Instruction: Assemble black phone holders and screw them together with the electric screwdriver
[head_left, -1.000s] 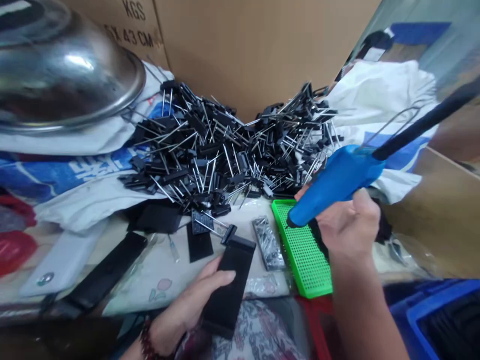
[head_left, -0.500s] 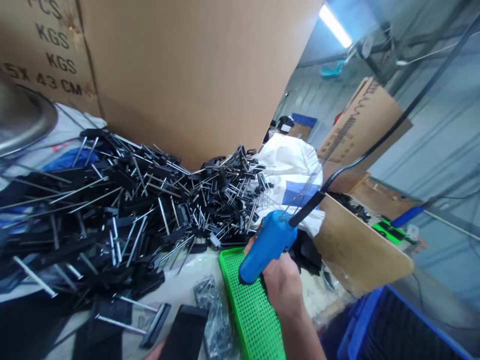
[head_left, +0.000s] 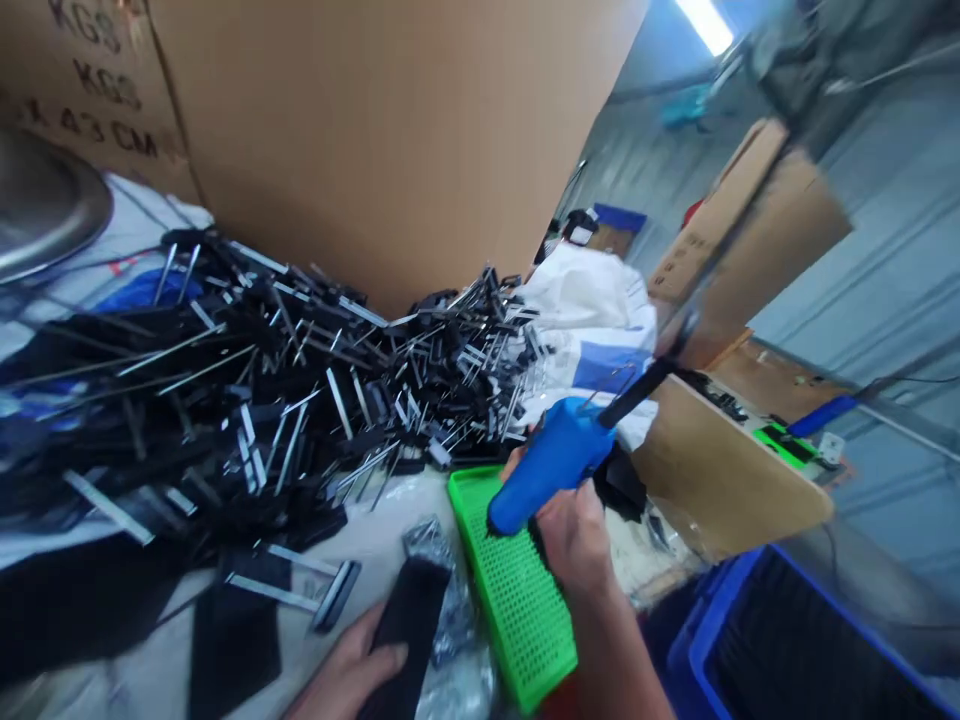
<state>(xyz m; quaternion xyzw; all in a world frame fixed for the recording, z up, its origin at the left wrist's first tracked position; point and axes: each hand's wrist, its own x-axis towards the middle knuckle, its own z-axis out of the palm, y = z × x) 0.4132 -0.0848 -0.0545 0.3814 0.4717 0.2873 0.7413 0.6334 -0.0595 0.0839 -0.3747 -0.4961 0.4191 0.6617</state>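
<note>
My right hand (head_left: 577, 530) is wrapped round a blue electric screwdriver (head_left: 551, 465), whose black cord runs up to the right. The tool is tilted above a green perforated basket (head_left: 510, 600). Low in the view, my left hand (head_left: 356, 665) grips a flat black rectangular piece (head_left: 409, 630), thumb on top. A clear plastic bag of small dark parts (head_left: 442, 560) lies partly behind that piece. To its left rests a black bar with two metal rods (head_left: 330, 595).
A large heap of black parts with metal rods (head_left: 300, 390) covers the left and middle of the table. Behind it stands a cardboard box (head_left: 390, 130). A wooden board (head_left: 735, 480) rises at right, near a blue crate (head_left: 712, 640) with dark contents.
My left hand and the black piece have come further into view, moving up and right. The screwdriver sits slightly further right and higher in view, as the camera has shifted.
</note>
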